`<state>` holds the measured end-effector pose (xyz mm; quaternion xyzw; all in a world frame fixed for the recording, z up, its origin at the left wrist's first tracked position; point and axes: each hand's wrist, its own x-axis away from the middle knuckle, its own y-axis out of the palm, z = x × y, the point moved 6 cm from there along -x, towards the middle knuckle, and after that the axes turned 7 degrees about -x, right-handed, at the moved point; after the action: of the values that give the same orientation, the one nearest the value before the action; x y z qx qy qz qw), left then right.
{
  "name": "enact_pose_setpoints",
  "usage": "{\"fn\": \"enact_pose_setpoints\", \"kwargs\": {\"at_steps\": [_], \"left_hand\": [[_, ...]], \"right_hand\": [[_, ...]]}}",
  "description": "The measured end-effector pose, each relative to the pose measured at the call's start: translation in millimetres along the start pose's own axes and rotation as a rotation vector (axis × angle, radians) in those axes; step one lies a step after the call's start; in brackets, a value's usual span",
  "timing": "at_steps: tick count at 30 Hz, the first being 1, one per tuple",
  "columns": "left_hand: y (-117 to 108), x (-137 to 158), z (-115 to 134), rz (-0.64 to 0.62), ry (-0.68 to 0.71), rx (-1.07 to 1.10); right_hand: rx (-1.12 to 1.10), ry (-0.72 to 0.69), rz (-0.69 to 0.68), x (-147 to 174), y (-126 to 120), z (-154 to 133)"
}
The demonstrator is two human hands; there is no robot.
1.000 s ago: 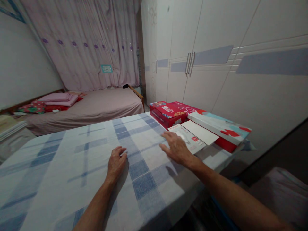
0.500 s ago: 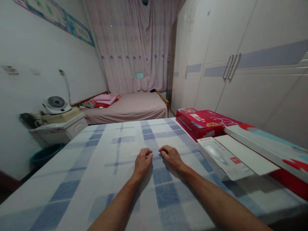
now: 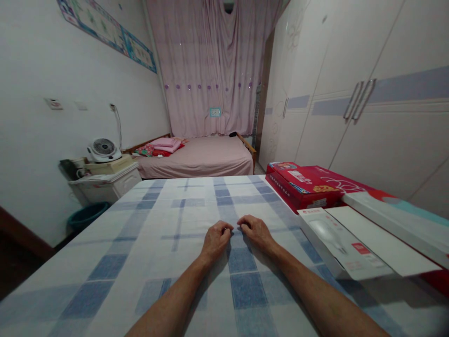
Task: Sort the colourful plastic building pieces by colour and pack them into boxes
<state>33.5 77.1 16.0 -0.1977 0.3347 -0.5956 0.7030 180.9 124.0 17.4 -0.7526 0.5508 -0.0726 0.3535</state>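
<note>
My left hand [image 3: 216, 239] lies on the blue and white checked tablecloth [image 3: 147, 234], its fingers curled in loosely. Opposite it my right hand [image 3: 257, 231] rests on the cloth too, fingers bent and tips pointing at the left hand. A narrow gap separates the two sets of fingertips. No object shows in either hand; the palms face down and are hidden. To the right of my right hand is a white box [image 3: 343, 243] with a light bulb printed on it and a lid flap sticking out.
Behind the bulb box sit a red printed box [image 3: 305, 185] and a long white, red and teal box [image 3: 403, 215]. Past the table are a bed [image 3: 210, 154], a small fan [image 3: 104, 149] on a cabinet, a teal basin [image 3: 87, 215] and a tall wardrobe [image 3: 393, 150].
The view has turned slightly left, so the room and boxes sit further right in the picture. My hands have come a little closer together on the cloth.
</note>
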Motion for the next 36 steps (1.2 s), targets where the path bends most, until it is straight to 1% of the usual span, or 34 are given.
{"fn": "enact_pose_setpoints", "kwargs": {"at_steps": [7,24,31,36], "left_hand": [[-0.8,-0.5,-0.5,-0.008,-0.013,-0.012],[-1.5,-0.8,1.3,-0.015,0.008,0.005],[-1.4,-0.5,2.1,-0.024,0.008,-0.013],[-1.5,-0.5,1.1,-0.025,0.016,-0.013]], "right_hand": [[0.023,-0.005,-0.011,-0.5,0.2,-0.3],[0.042,-0.022,-0.029,-1.2,0.7,-0.8],[0.035,-0.037,-0.023,-0.8,1.0,0.7],[0.045,-0.020,-0.013,-0.1,0.2,1.1]]}}
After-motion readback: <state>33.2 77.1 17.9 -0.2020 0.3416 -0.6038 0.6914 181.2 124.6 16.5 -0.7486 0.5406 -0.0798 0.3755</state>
